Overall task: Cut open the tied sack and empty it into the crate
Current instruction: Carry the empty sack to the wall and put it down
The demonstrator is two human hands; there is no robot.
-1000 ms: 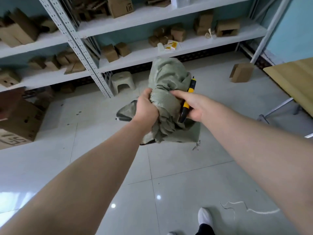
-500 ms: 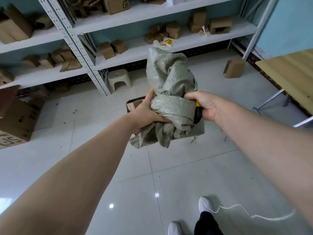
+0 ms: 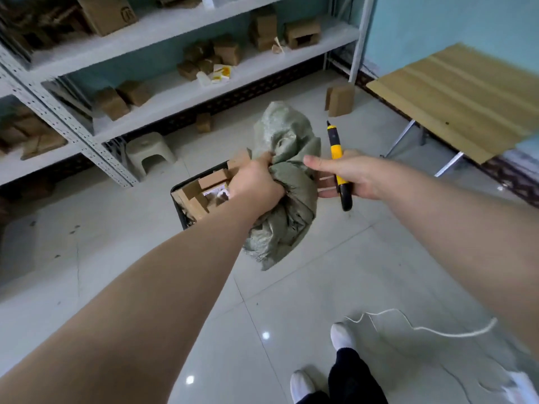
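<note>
My left hand (image 3: 256, 182) grips the crumpled grey-green woven sack (image 3: 287, 185), bunched and limp, held above the floor. Behind and under my left hand stands the black crate (image 3: 178, 205), holding several small cardboard boxes. My right hand (image 3: 347, 176) holds a yellow and black utility knife (image 3: 338, 167) just right of the sack, thumb stretched toward the cloth, and no longer touches the sack. The knife's tip points up and away.
A white string (image 3: 420, 326) lies on the tiled floor near my feet (image 3: 342, 336). Metal shelving (image 3: 175, 94) with cardboard boxes fills the back. A small stool (image 3: 148, 153) stands by the shelf post, a loose box (image 3: 339, 99) on the floor, a wooden table (image 3: 463, 97) at right.
My right hand has come off the sack and moved right with the knife. The sack now hangs from my left hand alone, and the crate with boxes shows more.
</note>
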